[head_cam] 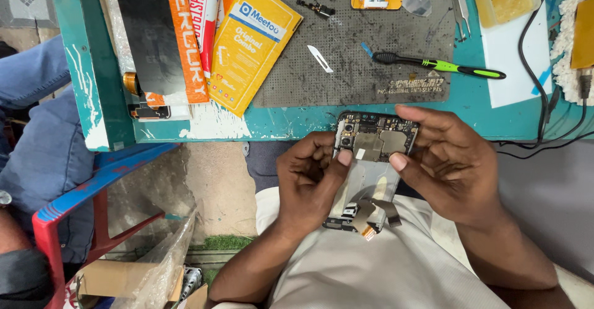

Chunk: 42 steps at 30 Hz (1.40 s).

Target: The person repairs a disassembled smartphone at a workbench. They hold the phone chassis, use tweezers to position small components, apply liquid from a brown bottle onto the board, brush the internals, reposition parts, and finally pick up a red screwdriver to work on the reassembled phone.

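Hands meet around an opened smartphone with its back cover off, held just below the near edge of the teal tabletop. Left hand curls loosely, thumb tip pressing the phone's left edge; right hand grips its right edge, thumb on the circuit board. Beyond the phone, a grey perforated repair mat carries a green-handled brush and a scalpel blade; a yellow packet lies left of the mat.
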Tool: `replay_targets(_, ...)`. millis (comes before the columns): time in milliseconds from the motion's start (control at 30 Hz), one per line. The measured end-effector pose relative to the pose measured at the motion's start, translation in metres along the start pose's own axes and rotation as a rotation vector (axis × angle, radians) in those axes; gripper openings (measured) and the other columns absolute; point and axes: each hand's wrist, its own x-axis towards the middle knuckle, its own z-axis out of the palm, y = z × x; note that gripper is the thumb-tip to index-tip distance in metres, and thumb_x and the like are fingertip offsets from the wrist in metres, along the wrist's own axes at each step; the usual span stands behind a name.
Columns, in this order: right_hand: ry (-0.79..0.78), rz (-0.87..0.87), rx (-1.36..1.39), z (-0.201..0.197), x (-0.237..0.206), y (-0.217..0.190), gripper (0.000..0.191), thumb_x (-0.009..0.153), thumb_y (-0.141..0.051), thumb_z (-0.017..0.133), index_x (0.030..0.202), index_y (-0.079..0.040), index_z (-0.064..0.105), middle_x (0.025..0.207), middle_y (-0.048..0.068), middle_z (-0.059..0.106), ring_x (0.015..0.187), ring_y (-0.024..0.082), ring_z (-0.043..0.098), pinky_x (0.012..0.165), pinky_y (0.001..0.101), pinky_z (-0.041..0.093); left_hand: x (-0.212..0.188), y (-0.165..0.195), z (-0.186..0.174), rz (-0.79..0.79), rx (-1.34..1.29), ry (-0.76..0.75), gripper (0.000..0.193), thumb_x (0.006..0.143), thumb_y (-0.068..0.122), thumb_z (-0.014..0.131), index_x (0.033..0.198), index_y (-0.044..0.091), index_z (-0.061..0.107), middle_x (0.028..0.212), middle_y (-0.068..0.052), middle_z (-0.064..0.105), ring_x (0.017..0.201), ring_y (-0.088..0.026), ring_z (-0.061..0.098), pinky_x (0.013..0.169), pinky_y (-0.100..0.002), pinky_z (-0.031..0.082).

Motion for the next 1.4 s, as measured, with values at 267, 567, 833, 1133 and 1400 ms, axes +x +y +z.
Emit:
replay_targets(267,-0.047,-0.010,-0.022,0.007,0.002,-0.003,0.054,0.096,0.015,0.060,0.148,0.008,0.046,0.133,0.020,0.066,0.127,0.021,0.065,0.103,0.0337,0.058,0.004,0.004,0.002,-0.006,0.179,-0.058,0.014,0.101,0.003,0.073,0.112,-0.003,0.065,0.102,-0.003,0.072,0.093,-0.005,0.061,0.082,-0.023,0.051)
replay_targets(567,0.060,-0.234,-0.556,-0.019,0.087,0.023,0.018,0.103,0.000,0.073,0.121,-0.002,0.072,0.108,0.008,0.073,0.096,0.012,0.067,0.084,0.0264,0.054,0.008,-0.002,-0.026,0.060,0.112,0.117,0.011,0.101,0.001,0.068,0.109,0.001,0.061,0.104,-0.004,0.072,0.094,-0.006,0.062,0.086,-0.023,0.049)
replay_targets(833,0.041,-0.519,-0.994,0.002,0.187,0.065,0.019,0.097,-0.002,0.071,0.115,0.000,0.073,0.099,0.016,0.074,0.092,0.032,0.068,0.082,0.0446,0.056,0.005,0.007,-0.033,0.065,0.098,0.174,0.009,0.099,0.000,0.067,0.105,0.001,0.062,0.101,-0.004,0.074,0.091,-0.007,0.065,0.084,-0.023,0.051)
replay_targets(1133,0.208,-0.595,-1.120,-0.026,0.212,0.068,0.014,0.101,0.000,0.074,0.114,0.001,0.072,0.105,0.020,0.070,0.097,0.040,0.065,0.087,0.0501,0.050,0.012,0.010,-0.044,0.046,0.135,0.191,0.009,0.099,0.002,0.070,0.103,0.001,0.062,0.096,-0.003,0.073,0.085,-0.006,0.063,0.079,-0.022,0.050)
replay_targets(1400,0.119,-0.683,-1.175,-0.052,0.234,0.076,0.014,0.099,0.005,0.072,0.113,0.003,0.071,0.112,0.018,0.071,0.108,0.037,0.066,0.094,0.0473,0.052,0.016,0.007,-0.039,0.071,0.106,0.166,0.009,0.100,0.001,0.069,0.104,0.001,0.061,0.097,-0.002,0.072,0.087,-0.005,0.061,0.081,-0.022,0.049)
